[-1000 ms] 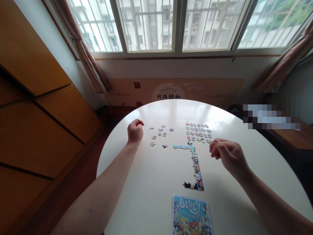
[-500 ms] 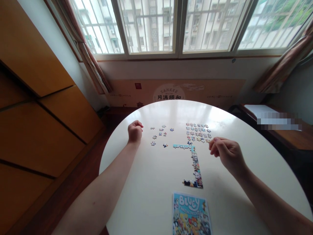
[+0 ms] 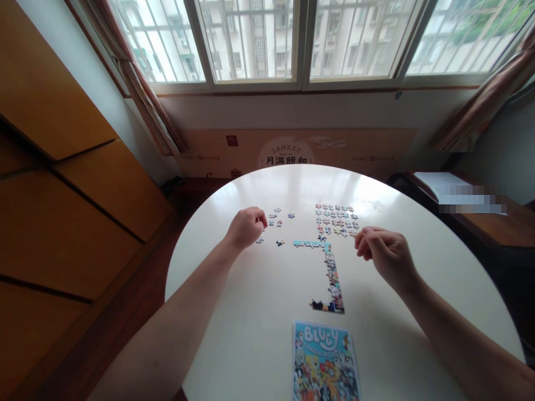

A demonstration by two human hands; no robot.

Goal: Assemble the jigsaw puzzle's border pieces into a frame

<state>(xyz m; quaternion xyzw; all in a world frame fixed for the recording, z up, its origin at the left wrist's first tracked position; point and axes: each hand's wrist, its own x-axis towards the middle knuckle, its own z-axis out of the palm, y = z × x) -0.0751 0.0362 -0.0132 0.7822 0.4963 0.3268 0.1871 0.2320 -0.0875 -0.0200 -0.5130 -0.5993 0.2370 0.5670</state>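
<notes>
My left hand [image 3: 248, 227] is closed, fingers curled, over the left edge of a loose group of jigsaw puzzle pieces [image 3: 280, 224]. It hides some of them, and I cannot make out whether anything is in its grasp. My right hand [image 3: 385, 249] is closed in a pinch beside the lower right corner of rows of puzzle pieces [image 3: 336, 214]; what its fingertips hold, if anything, does not show. Between the hands lies a joined puzzle border [image 3: 333, 273], with a top strip, a right side and a short bottom strip. One dark blue piece [image 3: 322, 238] touches or nearly touches the top strip.
Nearest me on the round white table [image 3: 251, 345] lies a colourful Bluey picture sheet [image 3: 326, 359]. Beyond the table's far edge, a printed cardboard panel [image 3: 355, 150] stands below the window. A wooden side table [image 3: 489, 217] with papers is at the right, an orange cabinet [image 3: 83, 223] at the left.
My left hand has moved right, from beside the loose pieces to over their left edge, covering some. My right hand stays almost in place. The whole view has shifted slightly.
</notes>
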